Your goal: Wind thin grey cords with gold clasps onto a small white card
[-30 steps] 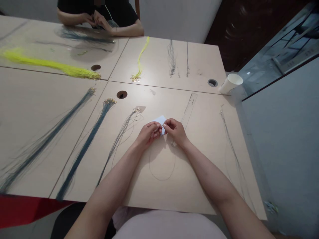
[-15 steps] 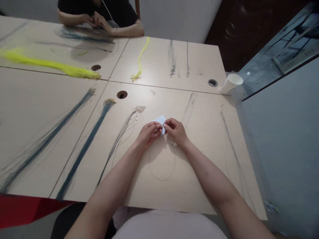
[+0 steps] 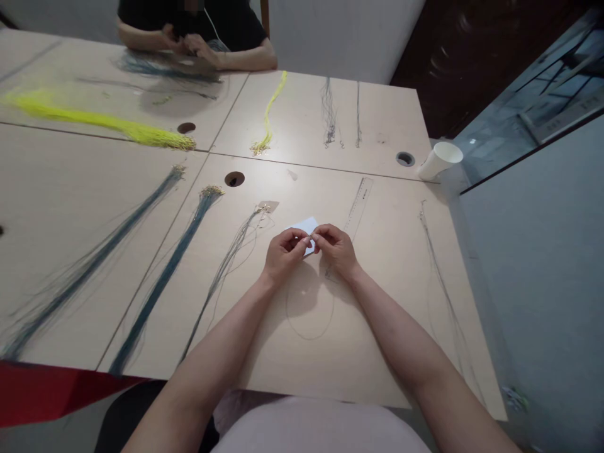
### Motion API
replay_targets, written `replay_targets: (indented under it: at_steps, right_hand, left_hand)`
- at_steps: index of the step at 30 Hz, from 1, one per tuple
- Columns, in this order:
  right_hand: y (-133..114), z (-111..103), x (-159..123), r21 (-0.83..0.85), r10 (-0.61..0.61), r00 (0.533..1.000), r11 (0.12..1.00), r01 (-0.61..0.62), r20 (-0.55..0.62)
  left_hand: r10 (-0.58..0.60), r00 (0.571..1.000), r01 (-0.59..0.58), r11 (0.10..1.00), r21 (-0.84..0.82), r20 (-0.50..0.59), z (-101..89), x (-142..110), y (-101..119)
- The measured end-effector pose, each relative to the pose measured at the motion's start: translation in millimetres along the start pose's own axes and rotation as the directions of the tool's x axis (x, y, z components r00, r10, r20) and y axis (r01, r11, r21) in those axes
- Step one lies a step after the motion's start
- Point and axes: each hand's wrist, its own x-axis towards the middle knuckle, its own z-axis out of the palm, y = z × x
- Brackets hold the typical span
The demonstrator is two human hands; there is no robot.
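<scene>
My left hand [image 3: 286,253] and my right hand [image 3: 336,250] meet at the fingertips over a small white card [image 3: 306,224]. Both are closed in a pinch on thin fishing line, and whatever tiny part lies between the fingertips is too small to make out. A loop of the fishing line [image 3: 310,340] lies on the table below my hands, its upper ends running up toward them. Near my right wrist sits a small shiny piece [image 3: 328,274], partly hidden. Just beyond the right hand is a clear ruler [image 3: 359,202].
Left of my hands lie grey lines with hooks [image 3: 231,255] and dark blue bundles [image 3: 165,283] tipped with gold hooks. A yellow bundle [image 3: 108,124] stretches farther back. A white cup [image 3: 438,161] stands at the right edge, near lines [image 3: 438,277]. Across the table, a person [image 3: 198,38] handles blue strands.
My left hand has turned slightly, its thumb now reaching up to the right fingertips. The line loop has shifted a little. The view has moved slightly.
</scene>
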Motion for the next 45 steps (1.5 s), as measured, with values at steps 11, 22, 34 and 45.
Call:
replay_targets:
  at_steps: [11,22,34,45]
  right_hand:
    - [0,1,-3,-0.065,-0.082,0.996,0.995,0.08,-0.026]
    - [3,-2,1,-0.032,0.051,0.995,0.998,-0.054,-0.088]
    - [7,-3,8,0.207,0.091,0.978,0.977,-0.052,-0.186]
    - [-37,-1,-5,0.171,-0.053,0.982,0.982,0.085,-0.179]
  left_hand:
    - [0.119,0.992,-0.116,0.991,0.072,-0.039,0.9,-4,1]
    - [0.055,0.996,-0.047,0.993,0.104,-0.07,0.1,2,-1]
    - [0.041,0.998,-0.037,0.997,0.07,-0.05,0.4,0,7]
    - [0.272,0.957,-0.218,0.907,0.359,-0.104,-5.2,-32,45]
